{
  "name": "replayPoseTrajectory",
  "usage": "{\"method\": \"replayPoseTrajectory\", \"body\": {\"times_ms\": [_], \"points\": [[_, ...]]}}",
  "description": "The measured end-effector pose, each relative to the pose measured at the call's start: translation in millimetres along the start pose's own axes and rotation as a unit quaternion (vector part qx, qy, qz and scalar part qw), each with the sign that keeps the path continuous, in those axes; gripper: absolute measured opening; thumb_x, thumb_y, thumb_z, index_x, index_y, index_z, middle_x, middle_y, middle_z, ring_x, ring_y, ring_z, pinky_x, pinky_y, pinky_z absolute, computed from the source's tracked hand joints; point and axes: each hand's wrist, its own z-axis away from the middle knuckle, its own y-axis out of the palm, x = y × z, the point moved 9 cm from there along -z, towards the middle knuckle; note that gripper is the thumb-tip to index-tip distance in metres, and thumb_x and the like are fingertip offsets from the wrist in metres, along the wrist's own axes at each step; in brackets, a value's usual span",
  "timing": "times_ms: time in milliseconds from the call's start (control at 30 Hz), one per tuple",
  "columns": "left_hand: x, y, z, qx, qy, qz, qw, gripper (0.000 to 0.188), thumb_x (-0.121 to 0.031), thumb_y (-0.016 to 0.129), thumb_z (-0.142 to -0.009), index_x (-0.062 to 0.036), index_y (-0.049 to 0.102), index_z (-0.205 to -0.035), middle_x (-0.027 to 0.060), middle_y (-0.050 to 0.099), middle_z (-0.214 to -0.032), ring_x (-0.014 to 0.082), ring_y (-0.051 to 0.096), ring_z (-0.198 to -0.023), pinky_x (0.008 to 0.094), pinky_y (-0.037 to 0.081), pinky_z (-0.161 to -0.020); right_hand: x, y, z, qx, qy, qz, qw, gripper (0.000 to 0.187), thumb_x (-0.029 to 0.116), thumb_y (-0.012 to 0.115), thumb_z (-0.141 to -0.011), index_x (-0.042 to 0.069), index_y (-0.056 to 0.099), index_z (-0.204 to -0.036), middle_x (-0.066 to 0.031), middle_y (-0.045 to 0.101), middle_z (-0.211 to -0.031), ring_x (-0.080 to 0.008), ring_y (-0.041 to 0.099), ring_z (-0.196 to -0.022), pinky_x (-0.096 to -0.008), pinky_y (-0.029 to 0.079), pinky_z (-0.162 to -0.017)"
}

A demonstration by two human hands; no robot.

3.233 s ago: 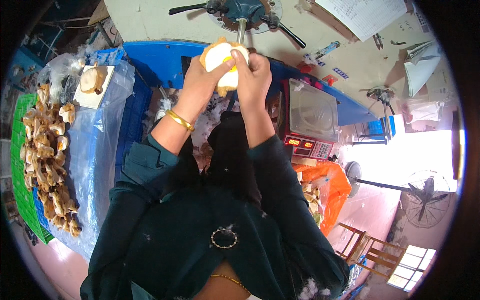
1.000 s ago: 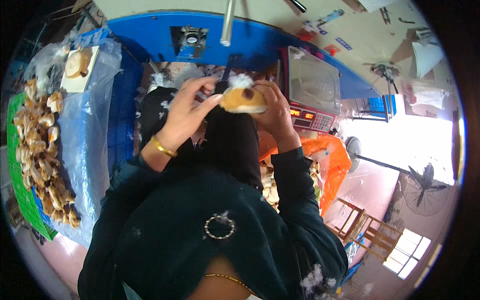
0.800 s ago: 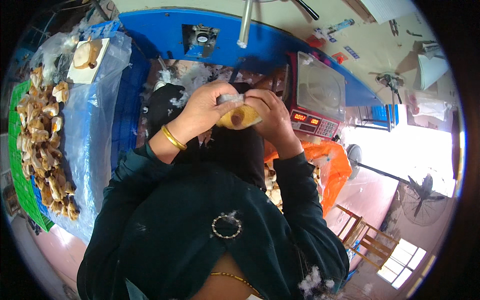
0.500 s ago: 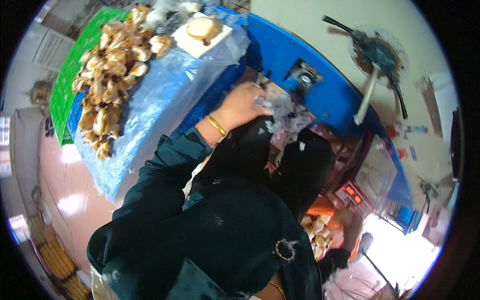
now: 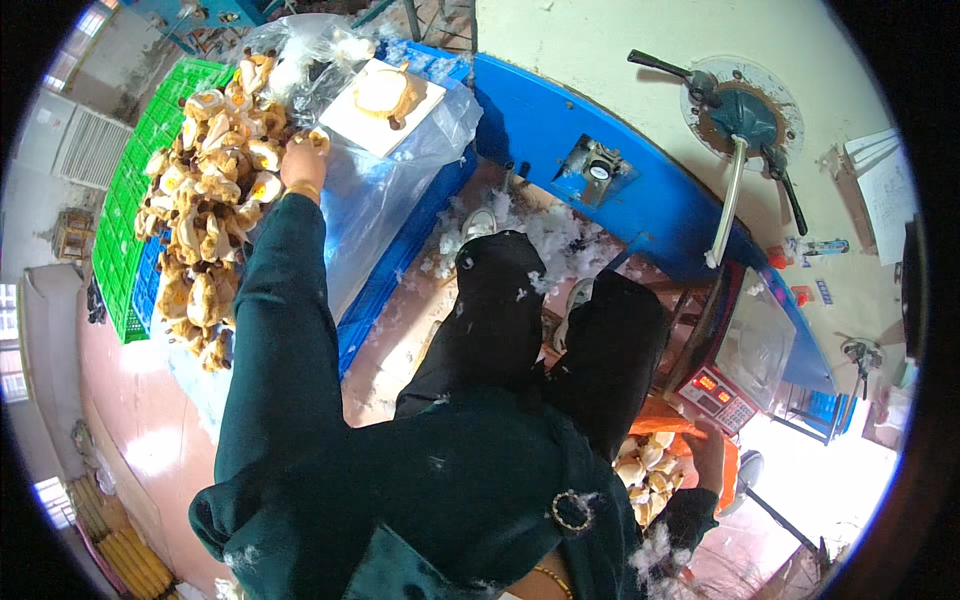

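Observation:
My left hand reaches to the right edge of a heap of small brown-and-cream plush pieces. Its fingers are closed on one plush piece, partly hidden by the hand. Several pieces in the heap show yellow patches. To the right of that hand, a single plush piece lies on a white square pad. At the lower right, my right hand is at the orange bag, which holds more plush pieces. How its fingers are set cannot be made out.
Clear plastic covers the blue crate under the heap, beside a green crate. White stuffing fluff lies around my feet. A blue-edged table carries a machine fitting with levers. A red scale stands near the bag.
My left hand has moved from the fluff above my knee, left to the heap, and closed on a plush piece. The fluff at my lap is now down by my feet. My right hand stays by the bag.

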Motion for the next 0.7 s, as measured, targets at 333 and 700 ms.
{"method": "replayPoseTrajectory", "body": {"times_ms": [333, 700], "points": [[-200, -164, 240, -0.099, 0.472, 0.358, 0.800, 0.032, 0.006, 0.069, -0.062, -0.0042, 0.059, -0.090, 0.0117, 0.065, -0.109, 0.0328, 0.061, -0.096, 0.0404, 0.050, -0.083, 275, 43, -106, 0.087, -0.174, -0.309, 0.931, 0.023, 0.012, 0.070, -0.087, 0.003, 0.067, -0.108, -0.0057, 0.068, -0.107, -0.0135, 0.062, -0.099, -0.0284, 0.050, -0.086], [-267, -204, 327, 0.056, 0.507, 0.529, 0.678, 0.026, -0.003, 0.066, -0.077, -0.0047, 0.065, -0.103, 0.0109, 0.069, -0.101, 0.0289, 0.065, -0.090, 0.0379, 0.052, -0.080, 323, 72, -109, 0.063, -0.189, -0.466, 0.862, 0.026, 0.008, 0.074, -0.081, -0.001, 0.061, -0.101, -0.0042, 0.065, -0.093, -0.0082, 0.060, -0.083, -0.0242, 0.051, -0.073]]}}
